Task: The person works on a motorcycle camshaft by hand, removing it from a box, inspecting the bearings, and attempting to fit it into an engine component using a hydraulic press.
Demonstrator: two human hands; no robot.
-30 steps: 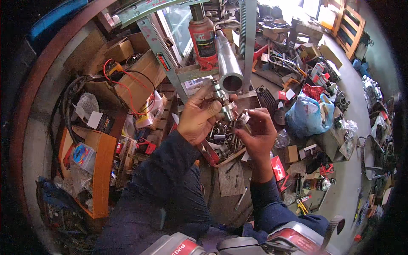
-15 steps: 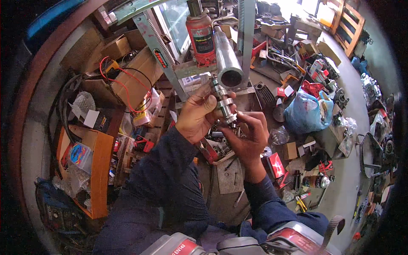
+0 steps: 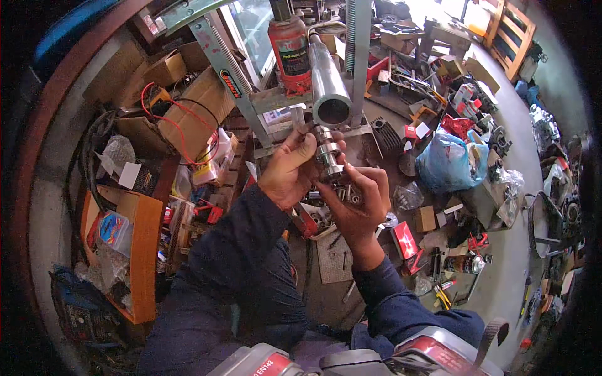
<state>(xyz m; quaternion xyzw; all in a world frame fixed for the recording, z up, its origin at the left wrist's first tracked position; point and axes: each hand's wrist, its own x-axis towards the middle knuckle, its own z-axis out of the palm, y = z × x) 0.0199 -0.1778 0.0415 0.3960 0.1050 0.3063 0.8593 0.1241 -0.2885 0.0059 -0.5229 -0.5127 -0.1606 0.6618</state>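
- Gripping a shiny lobed metal shaft (image 3: 328, 150) between the thumb and fingers of the left hand (image 3: 282, 174).
- Curling the fingers of the right hand (image 3: 359, 210) at the shaft's near end; not showing clearly whether pinching the shaft or a smaller piece.
- Apparently working on that near end, so calling next for a steady left hold and fine control in the right fingers.
- Differing from one second ago: no longer showing a bright small piece in the right fingers just beside the shaft.
- Having a metal tube (image 3: 329, 78) just beyond the fingers, a red bottle jack (image 3: 290, 59) farther off, loose metal parts (image 3: 322, 216) below, a blue plastic bag (image 3: 446, 164) rightward.
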